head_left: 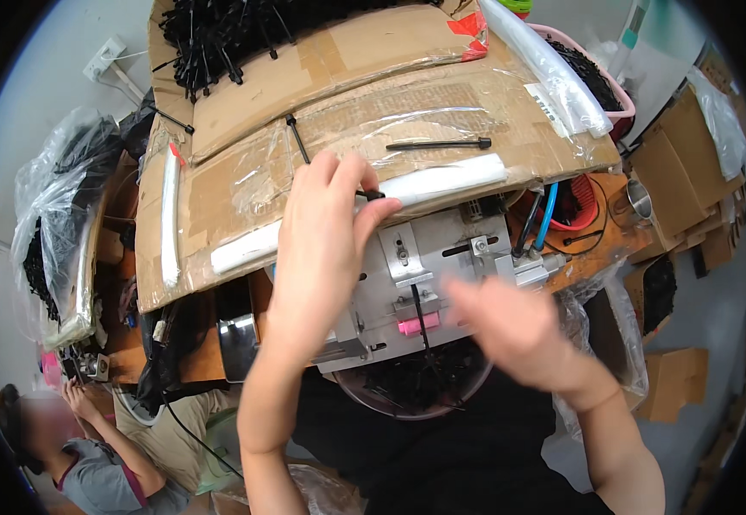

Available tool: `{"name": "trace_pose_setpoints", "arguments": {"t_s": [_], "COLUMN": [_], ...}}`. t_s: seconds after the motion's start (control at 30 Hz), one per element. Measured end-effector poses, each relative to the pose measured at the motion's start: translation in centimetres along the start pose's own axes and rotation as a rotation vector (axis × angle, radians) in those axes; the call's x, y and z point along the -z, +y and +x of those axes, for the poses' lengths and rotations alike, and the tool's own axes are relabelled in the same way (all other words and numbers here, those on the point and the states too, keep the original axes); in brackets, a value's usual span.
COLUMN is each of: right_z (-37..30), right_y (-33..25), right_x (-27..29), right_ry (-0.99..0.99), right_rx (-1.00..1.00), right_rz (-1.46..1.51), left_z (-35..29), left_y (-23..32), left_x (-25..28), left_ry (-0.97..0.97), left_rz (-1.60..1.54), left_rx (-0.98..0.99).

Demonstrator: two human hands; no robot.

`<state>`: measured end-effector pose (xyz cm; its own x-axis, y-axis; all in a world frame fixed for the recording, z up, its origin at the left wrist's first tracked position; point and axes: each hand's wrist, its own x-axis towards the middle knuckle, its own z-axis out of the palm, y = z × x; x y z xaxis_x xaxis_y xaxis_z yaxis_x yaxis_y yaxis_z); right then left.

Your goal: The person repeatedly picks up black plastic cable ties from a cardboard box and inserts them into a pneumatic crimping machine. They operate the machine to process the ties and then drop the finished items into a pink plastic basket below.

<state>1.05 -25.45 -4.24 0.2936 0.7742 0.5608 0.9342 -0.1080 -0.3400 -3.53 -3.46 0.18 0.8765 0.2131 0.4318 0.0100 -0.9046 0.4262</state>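
Observation:
My left hand (326,215) is over the front edge of the cardboard sheet (330,77). Its thumb and fingers pinch a thin black piece with a thicker end (371,196); the rest of that piece is hidden. Smeared by motion, my right hand (514,330) hovers at the right side of a metal fixture (381,275), its fingers unclear. From the fixture's middle block a long black strip (424,322) hangs down past a pink part (418,324). Two similar black pieces lie on the cardboard, one (441,144) to the right and one (297,137) beyond my left hand.
A heap of black pieces (218,39) fills the box at the back. Below the fixture stands a bowl (381,403) of black pieces. Blue tubing (547,219) and a red basket (585,206) are at the right. Another person (115,455) works at the lower left.

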Motion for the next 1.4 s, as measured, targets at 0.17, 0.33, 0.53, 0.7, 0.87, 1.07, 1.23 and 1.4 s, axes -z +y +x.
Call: {"name": "trace_pose_setpoints", "arguments": {"t_s": [0.17, 0.33, 0.53, 0.7, 0.87, 1.07, 1.23, 1.4], "right_z": [8.7, 10.2, 6.4, 0.1, -4.4, -4.9, -5.4, -6.5], "right_y": [10.3, 10.6, 6.0, 2.0, -0.4, -1.2, -2.1, -2.3], "right_x": [3.3, 4.7, 6.8, 3.9, 1.1, 1.6, -0.6, -4.6], "right_ry": [0.136, -0.125, 0.181, 0.259, 0.286, 0.141, 0.110, 0.069], "right_rx": [-0.043, -0.189, -0.571, -0.348, -0.408, -0.387, -0.330, -0.219], "right_rz": [-0.386, -0.061, 0.613, 0.531, 0.489, 0.431, 0.352, 0.312], "left_z": [-9.1, -16.3, -16.1, -15.6, -16.0, -15.8, -15.7, -16.3], "left_y": [4.3, 6.7, 6.8, 6.9, 7.2, 7.1, 7.2, 7.7], "left_x": [-1.4, -5.9, -7.7, -7.6, -7.3, -7.6, -7.5, -5.1], "left_ry": [0.198, -0.017, -0.144, -0.154, -0.165, -0.191, -0.233, -0.159], "left_rz": [-0.026, 0.030, 0.150, 0.181, 0.188, 0.192, 0.138, 0.019], "left_rx": [0.004, 0.009, 0.046, 0.051, 0.059, 0.082, 0.148, 0.239]}}
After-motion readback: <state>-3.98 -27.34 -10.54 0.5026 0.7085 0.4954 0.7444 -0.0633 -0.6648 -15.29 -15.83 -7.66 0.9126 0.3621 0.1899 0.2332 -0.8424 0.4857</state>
